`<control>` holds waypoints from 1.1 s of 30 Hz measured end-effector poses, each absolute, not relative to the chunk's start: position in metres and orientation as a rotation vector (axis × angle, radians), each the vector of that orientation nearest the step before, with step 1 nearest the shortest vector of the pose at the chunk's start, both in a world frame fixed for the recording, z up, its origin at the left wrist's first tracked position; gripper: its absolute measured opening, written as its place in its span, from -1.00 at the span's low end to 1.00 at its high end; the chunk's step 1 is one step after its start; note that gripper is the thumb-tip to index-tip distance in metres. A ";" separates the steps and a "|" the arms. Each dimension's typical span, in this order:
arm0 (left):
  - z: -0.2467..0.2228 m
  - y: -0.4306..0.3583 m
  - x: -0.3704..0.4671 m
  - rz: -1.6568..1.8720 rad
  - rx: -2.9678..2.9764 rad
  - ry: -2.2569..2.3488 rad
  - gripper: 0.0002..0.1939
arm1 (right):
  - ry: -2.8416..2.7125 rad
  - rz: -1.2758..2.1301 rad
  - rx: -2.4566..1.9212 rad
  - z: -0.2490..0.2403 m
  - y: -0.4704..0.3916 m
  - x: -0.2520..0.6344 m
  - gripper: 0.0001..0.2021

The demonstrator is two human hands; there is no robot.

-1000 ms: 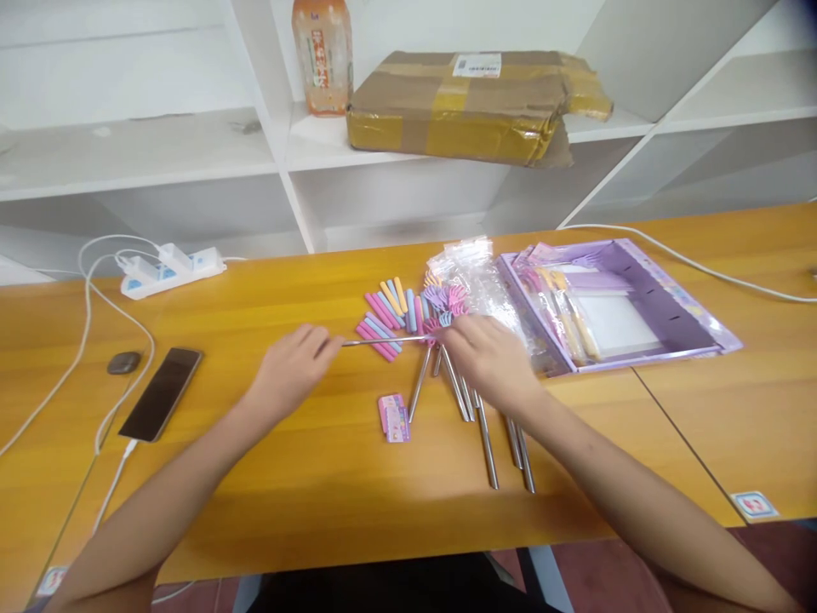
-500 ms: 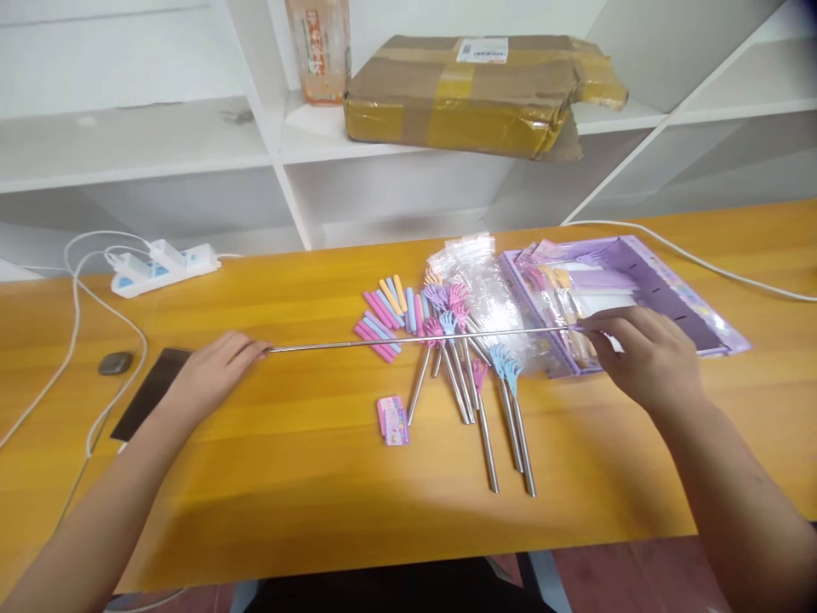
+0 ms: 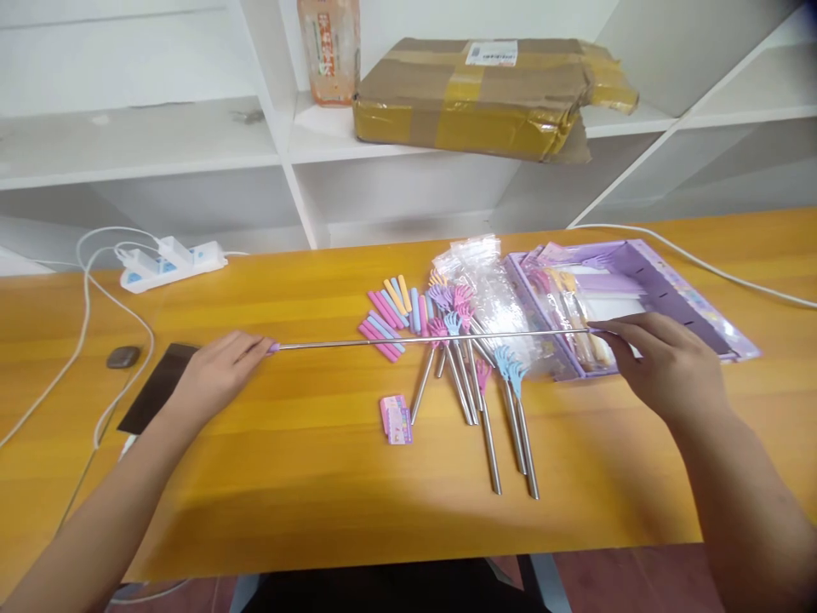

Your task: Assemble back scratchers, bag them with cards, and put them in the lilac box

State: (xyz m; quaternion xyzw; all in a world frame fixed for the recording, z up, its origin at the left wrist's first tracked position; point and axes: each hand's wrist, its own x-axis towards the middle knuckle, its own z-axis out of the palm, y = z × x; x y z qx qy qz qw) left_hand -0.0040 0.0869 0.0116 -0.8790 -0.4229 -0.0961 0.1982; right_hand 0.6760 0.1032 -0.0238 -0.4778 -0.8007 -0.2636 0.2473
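Observation:
A telescopic back scratcher (image 3: pixel 332 344), drawn out into a long thin metal rod, stretches level above the desk between my two hands. My left hand (image 3: pixel 220 372) pinches its left end, where a bit of purple shows at the fingertips. At the other end my right hand (image 3: pixel 670 364) is closed on a purple part, mostly hidden by the fingers. Under the rod lie several back scratchers (image 3: pixel 488 434) with pink, blue, purple and orange claw heads and metal tubes. Left of them are coloured grip sleeves (image 3: pixel 381 334) and small printed cards (image 3: pixel 397 420).
Clear plastic bags (image 3: pixel 488 285) lie beside a purple display box (image 3: pixel 686 294) holding bagged scratchers. A phone (image 3: pixel 153 396), a small dark case (image 3: pixel 123 357) and a power strip (image 3: pixel 175 266) with cables are on the left. A taped carton (image 3: pixel 465 98) and bottle (image 3: pixel 332 51) stand on the shelf.
The view has shifted slightly, so everything appears a little further right. Both hands keep the rod stretched, and more purple shows at its left end.

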 end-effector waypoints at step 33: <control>0.011 0.104 0.135 -0.292 -2.489 -1.181 -0.91 | -2.346 -0.343 -0.819 -0.003 0.107 0.423 -0.80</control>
